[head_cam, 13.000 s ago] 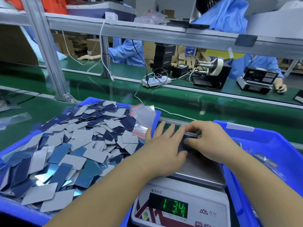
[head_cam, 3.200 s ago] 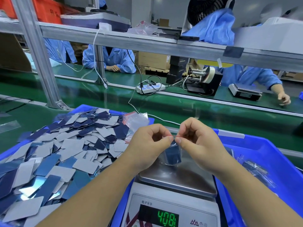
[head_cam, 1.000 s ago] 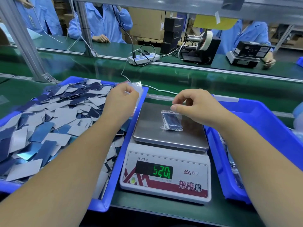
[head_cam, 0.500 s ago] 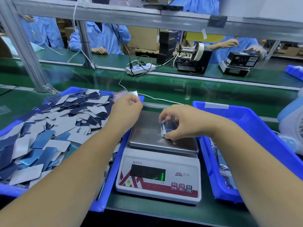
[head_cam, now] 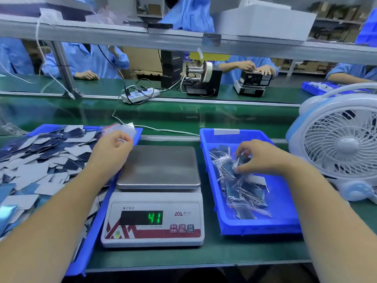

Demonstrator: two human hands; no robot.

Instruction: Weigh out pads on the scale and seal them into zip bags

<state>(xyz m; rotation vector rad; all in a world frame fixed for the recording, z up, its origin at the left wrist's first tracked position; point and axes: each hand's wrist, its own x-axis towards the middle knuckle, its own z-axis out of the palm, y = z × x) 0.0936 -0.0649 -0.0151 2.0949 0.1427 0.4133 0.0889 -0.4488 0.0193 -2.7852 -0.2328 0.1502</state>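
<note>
The scale (head_cam: 153, 231) stands between two blue trays; its steel pan (head_cam: 159, 166) is bare and the display shows 41. The left tray (head_cam: 85, 242) holds a heap of loose grey and dark blue pads (head_cam: 40, 160). My left hand (head_cam: 113, 149) is at that tray's far right corner, fingers curled and pinching at the stack of empty zip bags (head_cam: 128, 129). My right hand (head_cam: 260, 157) hovers over the right blue bin (head_cam: 259, 226) and pinches a filled zip bag (head_cam: 237, 162) between thumb and fingers, just above a pile of several filled bags (head_cam: 244, 190).
A white and blue desk fan (head_cam: 342, 144) stands right of the bin. Beyond the trays runs a green conveyor belt (head_cam: 204, 116), with a power strip (head_cam: 140, 94), a tape dispenser (head_cam: 204, 78) and people in blue coats behind. A metal shelf rail crosses overhead.
My right hand has lifted the filled bag off the scale pan and carried it right, over the blue bin. The pan is now bare. My left hand stays at the empty bags.
</note>
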